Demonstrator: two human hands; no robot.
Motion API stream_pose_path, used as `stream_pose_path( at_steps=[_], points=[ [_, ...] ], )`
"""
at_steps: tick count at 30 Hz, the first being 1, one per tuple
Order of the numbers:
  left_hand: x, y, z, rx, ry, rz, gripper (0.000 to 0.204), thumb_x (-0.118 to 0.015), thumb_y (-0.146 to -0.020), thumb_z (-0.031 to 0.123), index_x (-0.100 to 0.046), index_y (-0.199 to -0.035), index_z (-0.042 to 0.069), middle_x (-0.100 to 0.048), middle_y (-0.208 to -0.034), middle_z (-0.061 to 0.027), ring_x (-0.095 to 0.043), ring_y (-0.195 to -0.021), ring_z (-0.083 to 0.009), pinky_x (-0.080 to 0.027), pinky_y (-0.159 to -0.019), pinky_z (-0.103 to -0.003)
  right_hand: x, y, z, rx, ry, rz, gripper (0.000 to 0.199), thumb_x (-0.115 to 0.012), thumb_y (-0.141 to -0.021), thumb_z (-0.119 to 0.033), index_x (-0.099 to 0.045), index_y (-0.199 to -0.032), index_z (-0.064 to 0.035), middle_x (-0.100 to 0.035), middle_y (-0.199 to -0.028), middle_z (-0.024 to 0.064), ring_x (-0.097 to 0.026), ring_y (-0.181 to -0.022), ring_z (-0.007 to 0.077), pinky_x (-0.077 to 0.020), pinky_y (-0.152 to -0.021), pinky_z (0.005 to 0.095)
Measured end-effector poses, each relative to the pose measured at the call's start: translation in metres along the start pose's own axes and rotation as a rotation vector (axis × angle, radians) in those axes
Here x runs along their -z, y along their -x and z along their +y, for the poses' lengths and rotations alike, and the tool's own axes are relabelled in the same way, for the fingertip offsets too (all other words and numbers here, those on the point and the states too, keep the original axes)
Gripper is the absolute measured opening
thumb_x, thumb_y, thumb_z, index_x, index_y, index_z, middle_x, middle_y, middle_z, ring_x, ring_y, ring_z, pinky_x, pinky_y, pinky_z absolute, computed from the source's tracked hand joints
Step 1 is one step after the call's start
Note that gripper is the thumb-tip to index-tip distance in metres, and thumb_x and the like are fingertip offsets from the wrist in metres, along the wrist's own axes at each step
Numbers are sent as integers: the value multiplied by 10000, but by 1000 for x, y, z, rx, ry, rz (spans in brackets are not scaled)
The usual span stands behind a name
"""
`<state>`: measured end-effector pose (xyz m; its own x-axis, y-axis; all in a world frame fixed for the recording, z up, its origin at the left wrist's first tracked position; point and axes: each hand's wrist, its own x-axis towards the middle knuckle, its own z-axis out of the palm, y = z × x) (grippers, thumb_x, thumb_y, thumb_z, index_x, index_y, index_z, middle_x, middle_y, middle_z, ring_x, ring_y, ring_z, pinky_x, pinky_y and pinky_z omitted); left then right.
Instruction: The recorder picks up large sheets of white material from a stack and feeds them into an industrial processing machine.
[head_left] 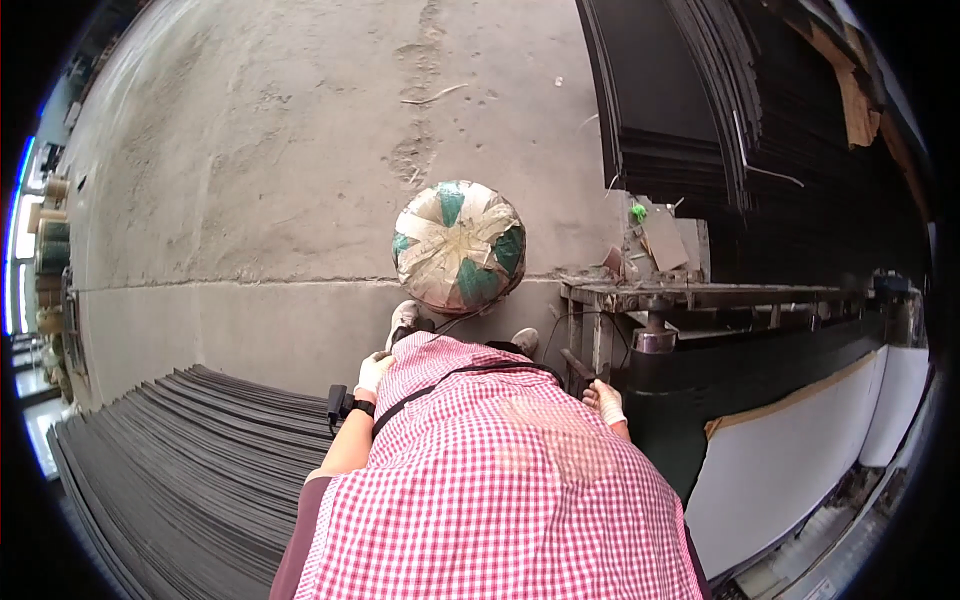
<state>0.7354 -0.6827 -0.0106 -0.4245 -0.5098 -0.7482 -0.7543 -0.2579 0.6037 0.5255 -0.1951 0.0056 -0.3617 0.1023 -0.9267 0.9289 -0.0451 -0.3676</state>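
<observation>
My left hand [375, 370], in a pale glove, rests against the edge of the red-and-white checked apron [480, 480]; its fingers are too small and partly hidden to tell how they are set. On that wrist sits a black strapped device [348, 404]. My right hand [606, 402], wrapped in white around the palm, is closed on a dark, flat knife-like tool [577, 366] that points up and left, beside the workbench. Ahead of my shoes stands a round stool-like bundle [459, 245] covered in cream and green tape.
Stacked black sheets [200, 450] lie at left; more dark sheets [670, 90] stand far right. At right are a worn bench [700, 297] with a metal fitting [655, 330], and a white panel [800, 440]. Scraps [665, 240] lie behind the bench on the concrete floor [250, 150].
</observation>
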Motion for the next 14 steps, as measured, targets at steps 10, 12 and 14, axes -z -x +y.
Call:
stream_pose_path(
  at_steps=[10,12,14],
  points=[
    [69,-102,83,257,-17,-393,453,-612,-775,97,-500,-1188,-51,-602,-1054,-141,-583,-908,-206,-465,-795,-297,-123,61,169,88,318,222,334,-694,-784,-232,-613,-1033,-24,-643,-966,67,-580,-873,154,-448,-802,276],
    [64,-115,95,227,-118,-480,446,-624,-774,92,-502,-1179,-47,-596,-1077,-140,-584,-924,-215,-463,-812,-308,-116,32,261,-88,-2,-4,442,-709,-781,-291,-584,-1116,-30,-627,-1046,86,-570,-953,167,-437,-852,276],
    [53,-110,104,242,-203,-564,456,-652,-780,120,-504,-1178,-44,-595,-1082,-129,-576,-941,-217,-454,-832,-312,-113,11,334,27,-354,-219,665,-732,-736,-399,-500,-1234,-25,-574,-1165,101,-527,-1067,184,-395,-949,307]
  ],
)
